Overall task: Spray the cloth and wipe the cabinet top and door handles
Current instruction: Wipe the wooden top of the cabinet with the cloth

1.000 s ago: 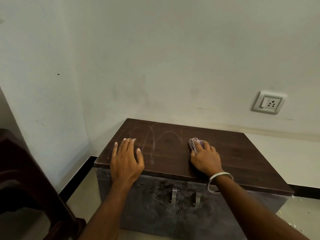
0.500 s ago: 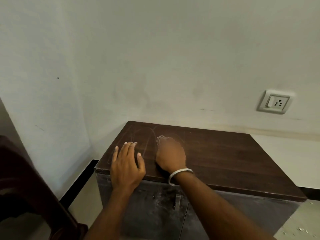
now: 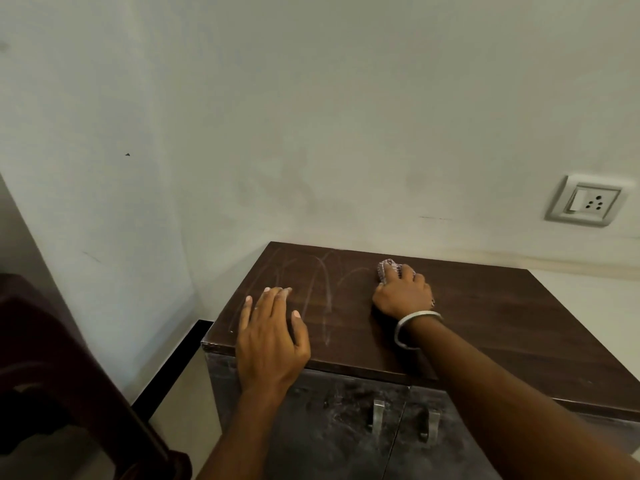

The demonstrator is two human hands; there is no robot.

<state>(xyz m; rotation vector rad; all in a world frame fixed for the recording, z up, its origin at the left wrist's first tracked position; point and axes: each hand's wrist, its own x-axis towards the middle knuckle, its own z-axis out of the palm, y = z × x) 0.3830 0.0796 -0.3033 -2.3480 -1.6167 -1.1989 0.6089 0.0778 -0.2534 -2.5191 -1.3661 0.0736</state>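
Now the right hand [image 3: 403, 294] grips a bunched cloth [image 3: 387, 267] against the cabinet top [image 3: 502, 317], while the left hand [image 3: 270, 336] rests flat, fingers straight, near its front-left corner.

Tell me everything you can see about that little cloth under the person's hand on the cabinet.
The cloth is small and bunched, pinkish with a fine checked or woven pattern. Most of it is hidden under the right hand, whose curled fingers press it down; only a crumpled end pokes out past the fingertips. It lies on the dark brown cabinet top, near the back edge by the wall, beside pale streaks on the wood. Whether it is damp cannot be told.
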